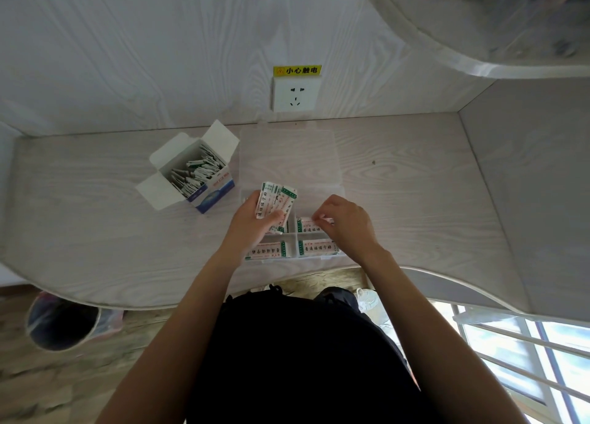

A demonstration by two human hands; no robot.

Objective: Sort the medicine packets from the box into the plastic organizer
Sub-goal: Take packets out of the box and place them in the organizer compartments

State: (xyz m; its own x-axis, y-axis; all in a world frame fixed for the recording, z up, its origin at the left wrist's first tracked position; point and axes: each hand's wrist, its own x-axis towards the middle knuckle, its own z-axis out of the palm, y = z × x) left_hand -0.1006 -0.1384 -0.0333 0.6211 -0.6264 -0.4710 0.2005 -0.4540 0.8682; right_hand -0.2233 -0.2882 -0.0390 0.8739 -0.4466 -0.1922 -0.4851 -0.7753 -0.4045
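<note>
Holding a fanned stack of white, green-edged packets [277,207] above the clear organizer [319,253] at the counter's [399,181] near edge, the left hand [255,219] grips them while the right hand [346,221] pinches one packet [314,225] into a compartment, box [194,171] just left.

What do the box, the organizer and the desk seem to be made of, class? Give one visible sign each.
Box: thin printed card, probably; its white flaps fold open with creases.
Organizer: clear, slightly frosted plastic; the desk grain shows through its lid.
Desk: pale wood-grain surface, likely laminate rather than solid wood; the look leaves that open.
</note>
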